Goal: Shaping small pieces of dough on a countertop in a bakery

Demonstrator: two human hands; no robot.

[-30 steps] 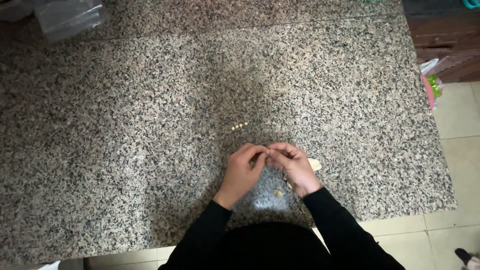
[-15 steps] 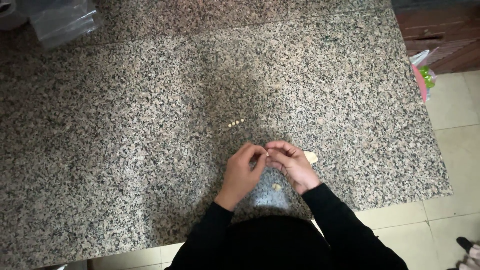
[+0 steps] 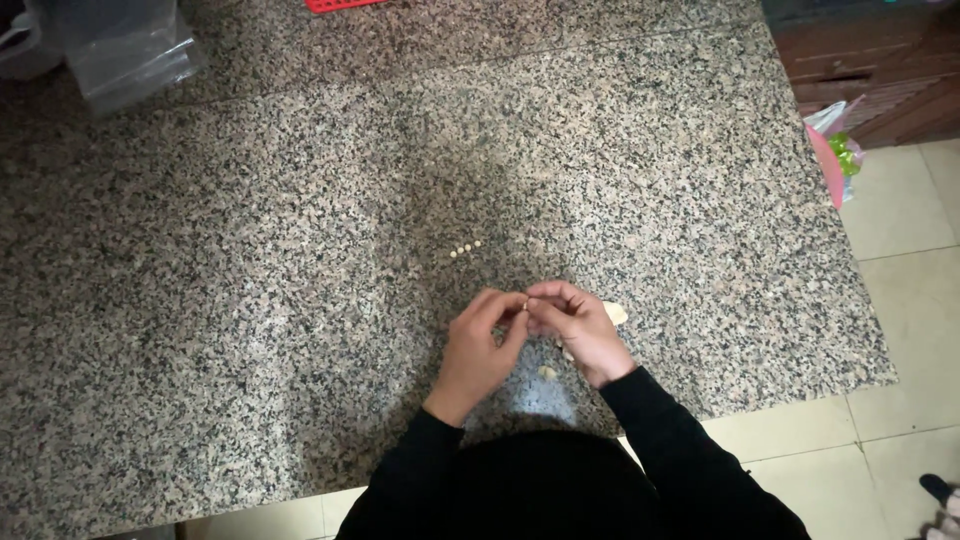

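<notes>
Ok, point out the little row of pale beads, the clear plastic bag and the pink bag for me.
Row of pale beads [image 3: 465, 248], head view, middle of the row.
Clear plastic bag [image 3: 125, 50], head view, its crumpled front.
Pink bag [image 3: 828, 160], head view, its pink side by the counter edge.

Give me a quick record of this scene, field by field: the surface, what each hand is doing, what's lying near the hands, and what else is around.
surface: speckled granite slab
left hand: fingertips meet the right hand's, pinching something too small to tell
right hand: same pinch
near hands: row of small pale beads; pale piece beside right hand; small pale bit between the wrists
far edge: clear plastic bag, red item
floor: tiles, pink bag
</notes>
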